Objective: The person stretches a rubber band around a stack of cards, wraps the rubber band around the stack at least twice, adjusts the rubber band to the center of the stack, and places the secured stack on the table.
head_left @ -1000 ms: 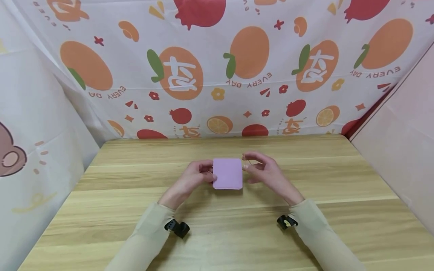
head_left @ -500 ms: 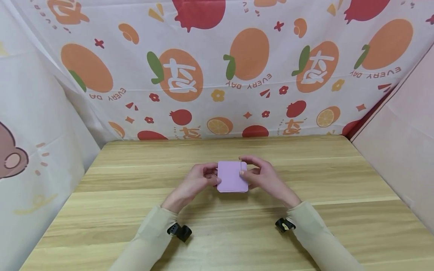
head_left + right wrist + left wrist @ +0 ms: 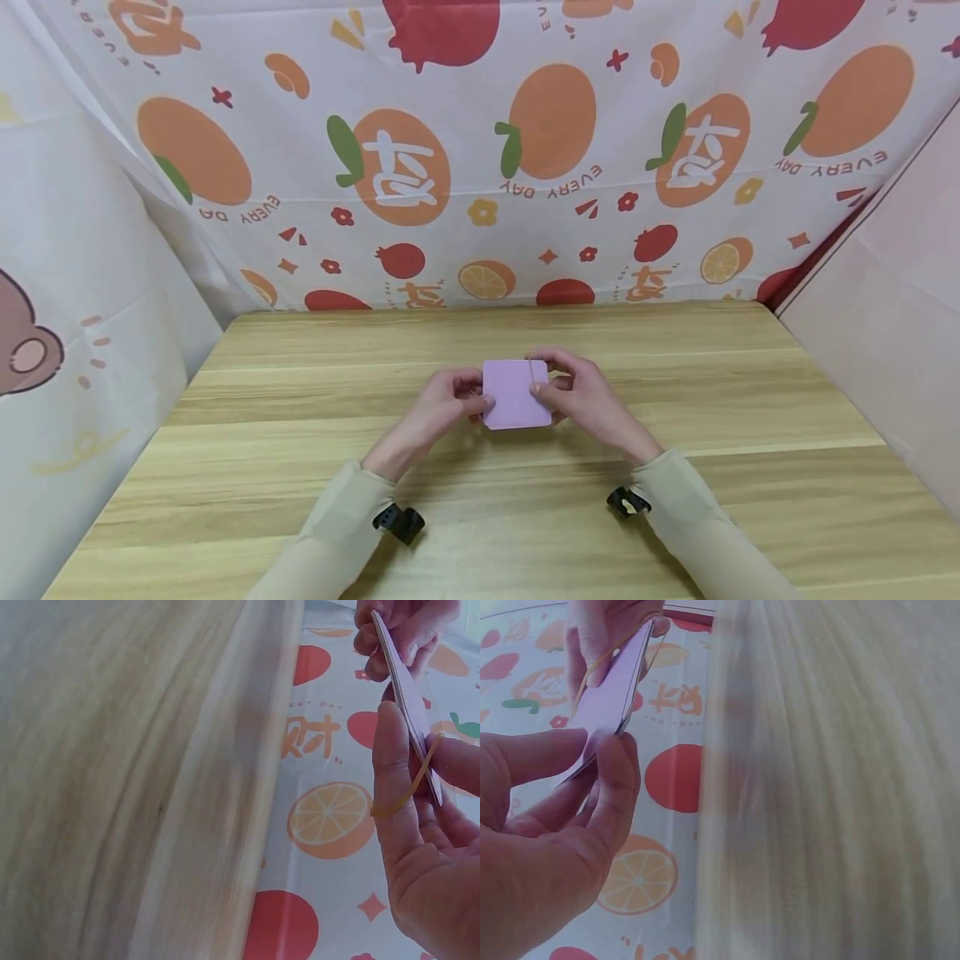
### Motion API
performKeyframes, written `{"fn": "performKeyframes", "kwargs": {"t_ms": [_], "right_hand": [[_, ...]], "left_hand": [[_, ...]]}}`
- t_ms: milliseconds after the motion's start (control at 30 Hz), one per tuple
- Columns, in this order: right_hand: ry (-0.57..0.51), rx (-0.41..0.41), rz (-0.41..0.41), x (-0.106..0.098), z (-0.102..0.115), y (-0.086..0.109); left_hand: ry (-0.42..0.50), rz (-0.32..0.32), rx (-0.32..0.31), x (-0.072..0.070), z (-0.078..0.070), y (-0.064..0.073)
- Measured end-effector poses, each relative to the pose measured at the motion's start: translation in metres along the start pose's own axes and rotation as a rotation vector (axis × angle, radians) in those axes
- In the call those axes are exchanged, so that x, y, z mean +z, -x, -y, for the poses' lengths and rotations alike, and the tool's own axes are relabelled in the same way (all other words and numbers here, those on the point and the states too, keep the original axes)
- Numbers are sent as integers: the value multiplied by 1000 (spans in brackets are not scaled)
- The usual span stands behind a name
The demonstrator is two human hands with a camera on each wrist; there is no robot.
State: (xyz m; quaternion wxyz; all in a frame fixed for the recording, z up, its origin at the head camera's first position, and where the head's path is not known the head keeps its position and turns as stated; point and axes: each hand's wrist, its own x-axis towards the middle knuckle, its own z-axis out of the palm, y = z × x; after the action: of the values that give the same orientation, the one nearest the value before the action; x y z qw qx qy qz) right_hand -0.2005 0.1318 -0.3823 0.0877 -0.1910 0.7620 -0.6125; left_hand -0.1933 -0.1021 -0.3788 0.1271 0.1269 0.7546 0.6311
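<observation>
A thin square stack of purple cards [image 3: 513, 396] is held above the table between both hands. My left hand [image 3: 442, 404] pinches its left edge, thumb on the near face and fingers behind, as the left wrist view shows. At the right edge, my right hand [image 3: 592, 400] grips the stack, its thumb pressing the front. A yellowish rubber band [image 3: 411, 793] runs from a finger of that hand to the thumb, crossing the end of the stack. From the head, the band appears as a thin line near the right edge. Its part behind the cards is hidden.
The wooden table [image 3: 300, 467] spreads beneath both hands. A fruit-print cloth [image 3: 480, 167] hangs at its back edge, with pale cloths on the left and right sides. Black straps with cameras sit on both sleeves [image 3: 330, 508].
My right hand has closed in on the stack and now grips its right edge, bringing the rubber band over it. The stack and left hand have shifted slightly right and nearer.
</observation>
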Motion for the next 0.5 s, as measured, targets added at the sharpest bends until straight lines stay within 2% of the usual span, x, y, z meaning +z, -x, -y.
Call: {"fn": "performKeyframes", "kwargs": {"t_ms": [233, 500], "right_hand": [[-4, -2, -5, 3, -2, 0], [-23, 6, -13, 5, -1, 1]], "left_hand": [[80, 18, -14, 2, 5, 1], [68, 1, -4, 2, 6, 2]]}}
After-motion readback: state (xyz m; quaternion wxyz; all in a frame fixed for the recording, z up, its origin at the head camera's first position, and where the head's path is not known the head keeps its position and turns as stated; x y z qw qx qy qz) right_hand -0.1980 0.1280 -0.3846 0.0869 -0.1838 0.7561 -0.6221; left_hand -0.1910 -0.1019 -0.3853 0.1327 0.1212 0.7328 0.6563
